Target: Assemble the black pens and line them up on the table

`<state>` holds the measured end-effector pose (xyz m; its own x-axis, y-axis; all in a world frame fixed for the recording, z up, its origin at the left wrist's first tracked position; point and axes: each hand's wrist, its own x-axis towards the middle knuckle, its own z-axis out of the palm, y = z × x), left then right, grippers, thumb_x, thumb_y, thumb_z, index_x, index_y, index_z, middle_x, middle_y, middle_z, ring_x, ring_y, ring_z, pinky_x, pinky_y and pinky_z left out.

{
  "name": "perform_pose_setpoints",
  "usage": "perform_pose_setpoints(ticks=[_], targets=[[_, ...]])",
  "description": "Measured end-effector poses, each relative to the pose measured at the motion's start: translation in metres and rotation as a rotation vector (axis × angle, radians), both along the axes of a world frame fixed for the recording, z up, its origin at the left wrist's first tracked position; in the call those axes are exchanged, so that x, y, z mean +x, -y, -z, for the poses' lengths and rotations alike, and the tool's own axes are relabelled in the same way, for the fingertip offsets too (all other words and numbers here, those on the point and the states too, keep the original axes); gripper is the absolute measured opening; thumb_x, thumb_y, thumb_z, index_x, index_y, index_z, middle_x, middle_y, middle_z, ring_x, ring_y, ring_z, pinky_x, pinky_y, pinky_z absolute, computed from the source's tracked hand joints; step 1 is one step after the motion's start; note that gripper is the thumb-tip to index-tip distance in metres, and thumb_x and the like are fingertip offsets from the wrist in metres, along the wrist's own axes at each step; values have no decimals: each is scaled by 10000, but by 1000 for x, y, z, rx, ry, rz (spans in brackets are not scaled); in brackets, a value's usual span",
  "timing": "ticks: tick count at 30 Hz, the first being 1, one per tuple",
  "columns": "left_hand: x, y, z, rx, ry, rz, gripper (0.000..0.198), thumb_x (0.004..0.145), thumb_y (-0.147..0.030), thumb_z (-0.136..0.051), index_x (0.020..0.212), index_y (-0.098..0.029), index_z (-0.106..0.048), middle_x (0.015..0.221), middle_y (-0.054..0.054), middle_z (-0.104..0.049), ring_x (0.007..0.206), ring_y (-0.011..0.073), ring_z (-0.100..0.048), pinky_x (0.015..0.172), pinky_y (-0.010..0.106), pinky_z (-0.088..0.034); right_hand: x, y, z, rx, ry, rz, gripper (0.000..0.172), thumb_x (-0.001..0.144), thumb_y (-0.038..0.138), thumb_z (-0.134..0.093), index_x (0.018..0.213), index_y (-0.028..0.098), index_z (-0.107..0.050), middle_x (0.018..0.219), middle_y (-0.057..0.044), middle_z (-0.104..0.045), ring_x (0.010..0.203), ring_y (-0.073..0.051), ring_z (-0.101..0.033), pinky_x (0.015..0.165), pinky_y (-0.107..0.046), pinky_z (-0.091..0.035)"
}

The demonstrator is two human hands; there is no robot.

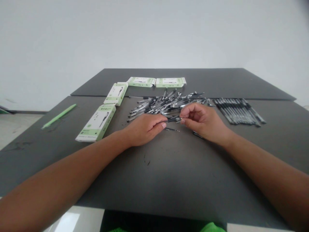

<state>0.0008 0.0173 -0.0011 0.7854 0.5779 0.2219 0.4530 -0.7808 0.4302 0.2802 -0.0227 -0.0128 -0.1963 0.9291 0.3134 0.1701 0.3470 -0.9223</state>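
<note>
My left hand (147,129) is closed around a pen (172,119) with a black grip, held level just above the table. At the pen's right end, the thumb and fingertips of my right hand (204,122) pinch its tip. A thin dark refill-like piece (172,129) lies on the table below the pen. Partly hidden under my right hand is a small black piece (198,134). Behind both hands spreads a loose pile of clear and black pens (166,103). A neat row of similar pens (235,111) lies to the right.
White and green pen boxes stand along the left and back, including a near box (98,124), a second box (116,94) and a back box (170,82). A green pen (60,116) lies far left on the dark table (169,180). A seam crosses the tabletop behind the pile.
</note>
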Motion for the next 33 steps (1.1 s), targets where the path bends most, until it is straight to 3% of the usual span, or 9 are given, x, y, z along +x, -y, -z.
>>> perform_pose_setpoints(ticks=[33], targets=[[1,1,-1,-26,33,-20,336,1147,-432,-494,1274,-218,-720,1083,32,-808,951,203,-754,822,314,-495,-5,6,-7,-19,-45,10,274,883,380,-926,944,241,-698,844,-35,-738,705,-185,-680,658,-355,-573]])
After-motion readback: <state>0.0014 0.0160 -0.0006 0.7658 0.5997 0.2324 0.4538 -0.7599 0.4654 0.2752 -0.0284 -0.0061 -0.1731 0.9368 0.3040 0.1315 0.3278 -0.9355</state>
